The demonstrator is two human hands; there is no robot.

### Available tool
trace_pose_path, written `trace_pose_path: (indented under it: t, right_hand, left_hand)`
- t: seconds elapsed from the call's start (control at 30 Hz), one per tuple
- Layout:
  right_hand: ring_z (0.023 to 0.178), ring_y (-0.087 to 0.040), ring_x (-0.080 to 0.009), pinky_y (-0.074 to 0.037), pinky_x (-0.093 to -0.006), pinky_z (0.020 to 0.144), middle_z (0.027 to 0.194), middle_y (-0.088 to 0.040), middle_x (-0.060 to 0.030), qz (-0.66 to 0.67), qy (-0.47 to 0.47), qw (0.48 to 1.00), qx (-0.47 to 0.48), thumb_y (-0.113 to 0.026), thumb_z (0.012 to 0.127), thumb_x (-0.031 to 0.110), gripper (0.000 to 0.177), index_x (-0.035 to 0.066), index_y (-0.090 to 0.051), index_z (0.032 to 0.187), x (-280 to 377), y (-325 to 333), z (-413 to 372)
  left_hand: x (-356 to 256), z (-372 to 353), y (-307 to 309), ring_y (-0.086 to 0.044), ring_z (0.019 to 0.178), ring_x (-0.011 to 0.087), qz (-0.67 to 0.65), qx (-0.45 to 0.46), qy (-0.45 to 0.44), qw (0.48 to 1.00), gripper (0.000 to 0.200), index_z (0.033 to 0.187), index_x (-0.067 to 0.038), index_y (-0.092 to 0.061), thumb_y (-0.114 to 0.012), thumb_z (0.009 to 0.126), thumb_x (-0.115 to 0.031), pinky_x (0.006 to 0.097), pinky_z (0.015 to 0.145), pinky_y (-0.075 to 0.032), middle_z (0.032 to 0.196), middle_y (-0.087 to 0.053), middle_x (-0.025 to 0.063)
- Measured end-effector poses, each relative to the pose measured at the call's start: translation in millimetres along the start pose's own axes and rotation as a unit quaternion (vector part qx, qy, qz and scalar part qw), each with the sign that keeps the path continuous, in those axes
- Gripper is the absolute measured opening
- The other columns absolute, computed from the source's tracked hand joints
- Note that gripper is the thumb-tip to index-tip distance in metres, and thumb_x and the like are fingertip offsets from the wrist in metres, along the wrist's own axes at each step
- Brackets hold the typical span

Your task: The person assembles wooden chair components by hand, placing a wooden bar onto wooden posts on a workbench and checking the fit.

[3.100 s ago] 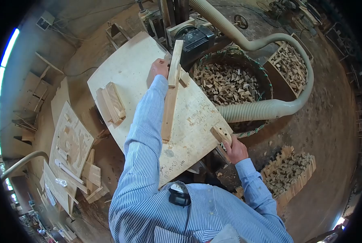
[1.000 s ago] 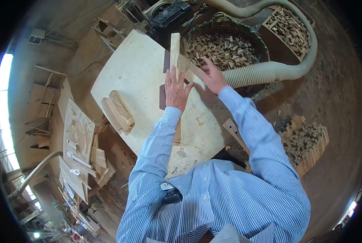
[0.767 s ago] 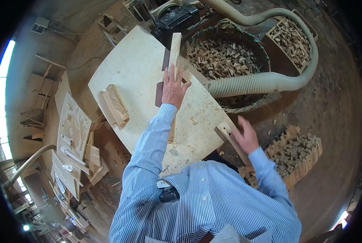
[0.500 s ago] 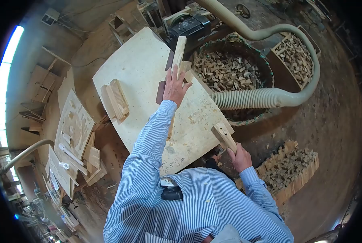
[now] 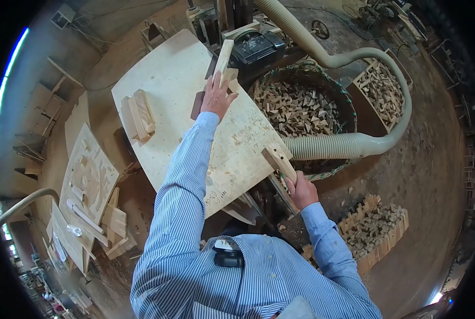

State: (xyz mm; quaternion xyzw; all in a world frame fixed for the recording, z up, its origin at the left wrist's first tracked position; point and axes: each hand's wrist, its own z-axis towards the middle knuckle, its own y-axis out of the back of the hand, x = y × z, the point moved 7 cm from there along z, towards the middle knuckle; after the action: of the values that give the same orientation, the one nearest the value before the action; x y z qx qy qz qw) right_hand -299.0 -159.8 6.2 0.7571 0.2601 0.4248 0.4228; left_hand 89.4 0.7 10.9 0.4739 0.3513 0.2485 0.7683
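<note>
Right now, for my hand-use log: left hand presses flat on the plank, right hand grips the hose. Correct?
No. The head view shows the right hand gripping a wooden stick at the table edge, not the hose. The left hand does press flat on the plank.

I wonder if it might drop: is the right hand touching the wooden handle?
Touching. The head view shows the right hand closed around the lower end of the handle, fingers wrapped on it.
</note>
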Motion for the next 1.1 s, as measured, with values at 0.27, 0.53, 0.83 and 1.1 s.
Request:
trace_pose_path:
  t: [0.27,0.53,0.83,1.1]
  right_hand:
    - [0.085,-0.071,-0.0498,-0.055,-0.0605,0.073,0.09,-0.072,-0.0277,0.009,-0.003,1.0,0.003,-0.061,0.106,0.045,0.042,0.004,-0.052,0.111,41,4,51]
    - [0.086,-0.07,-0.0506,-0.055,-0.0599,0.075,0.091,-0.073,-0.0278,0.004,-0.003,1.0,-0.003,-0.059,0.107,0.047,0.044,0.004,-0.052,0.109,55,3,77]
    - [0.09,-0.07,-0.0499,-0.054,-0.0595,0.081,0.093,-0.073,-0.0285,0.01,-0.023,1.0,-0.006,-0.056,0.107,0.052,0.049,0.003,-0.055,0.107,58,11,76]
    - [0.087,-0.071,-0.0468,-0.055,-0.0579,0.081,0.09,-0.073,-0.0253,0.006,-0.031,0.999,0.011,-0.056,0.107,0.054,0.051,0.003,-0.054,0.105,46,22,74]
  left_hand:
    - [43,46,-1,-0.03,0.155,0.0489,0.018,0.018,0.0,1.0,0.065,0.152,-0.007,-0.054,-0.066,0.103,-0.049,0.0524,0.129,-0.032,0.171,-0.029,0.0229]
    - [63,68,-2,-0.032,0.154,0.0487,0.018,0.016,-0.006,1.0,0.065,0.151,-0.008,-0.056,-0.067,0.102,-0.048,0.0524,0.129,-0.032,0.171,-0.031,0.0227]
    - [61,73,0,-0.034,0.152,0.0495,-0.001,0.0,-0.004,1.0,0.064,0.15,-0.007,-0.057,-0.071,0.1,-0.046,0.0534,0.128,-0.032,0.169,-0.033,0.0228]
    - [53,70,-20,-0.036,0.149,0.0504,0.006,0.012,-0.005,1.0,0.062,0.146,-0.007,-0.059,-0.073,0.099,-0.045,0.0542,0.126,-0.034,0.167,-0.034,0.0228]
